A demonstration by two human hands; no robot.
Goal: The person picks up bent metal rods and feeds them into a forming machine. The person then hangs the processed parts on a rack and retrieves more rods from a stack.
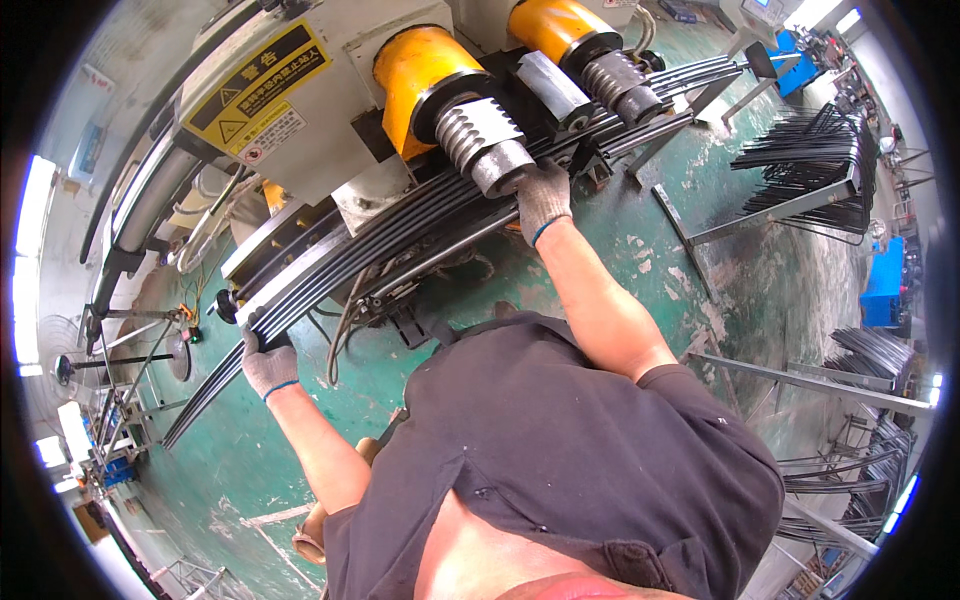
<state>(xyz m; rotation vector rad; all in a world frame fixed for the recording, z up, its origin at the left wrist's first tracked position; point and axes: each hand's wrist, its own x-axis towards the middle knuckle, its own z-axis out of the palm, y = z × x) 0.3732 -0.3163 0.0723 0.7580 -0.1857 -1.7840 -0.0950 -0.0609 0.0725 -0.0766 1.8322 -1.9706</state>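
Several dark metal rods [315,283] lie side by side along the front of a bending machine [341,142]. My left hand [270,365], in a grey knit glove with a blue cuff, grips them near their lower-left end, its fingers over the top. My right hand [546,199], gloved alike, reaches in beside the nearer grooved steel die [472,131], at the right end of that die. Its fingertips are hidden among the die and the rods, so its grip is unclear. Above the nearer die is a yellow housing [424,64]; a second grooved die [619,79] sits farther right.
A yellow-black warning label [259,86] marks the machine body. Bent black rods [810,165] hang on a metal rack [776,214] at right. More rods [870,352] lie on stands behind. Hoses [346,322] hang below the machine over the worn green floor [217,472].
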